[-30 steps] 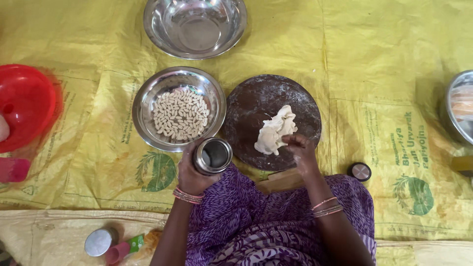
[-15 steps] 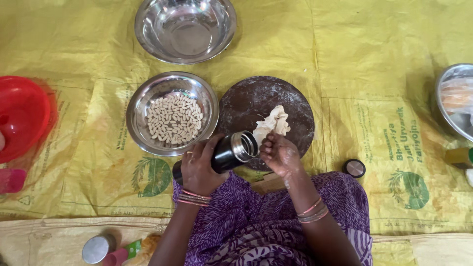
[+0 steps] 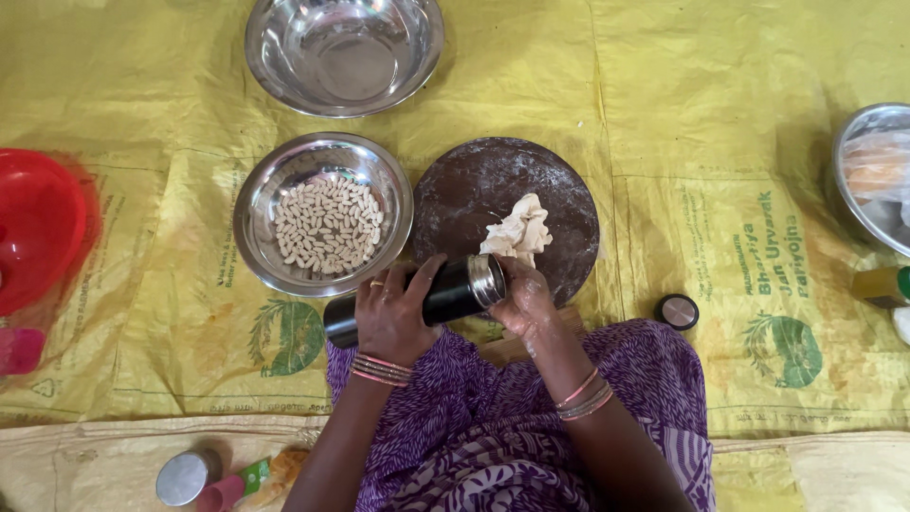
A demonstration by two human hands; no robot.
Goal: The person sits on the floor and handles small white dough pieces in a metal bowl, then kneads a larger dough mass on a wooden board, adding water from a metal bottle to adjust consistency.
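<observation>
Left hand (image 3: 391, 318) grip clenched around tilted black flask (image 3: 417, 301), right hand (image 3: 524, 301) cupped, apparently released, at its mouth

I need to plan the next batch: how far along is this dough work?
Done: a steel bowl holds many small shaped pieces. In hand: the left hand tilts a black flask toward the right hand. Left: a dough lump sits unshaped on the round board.
</observation>
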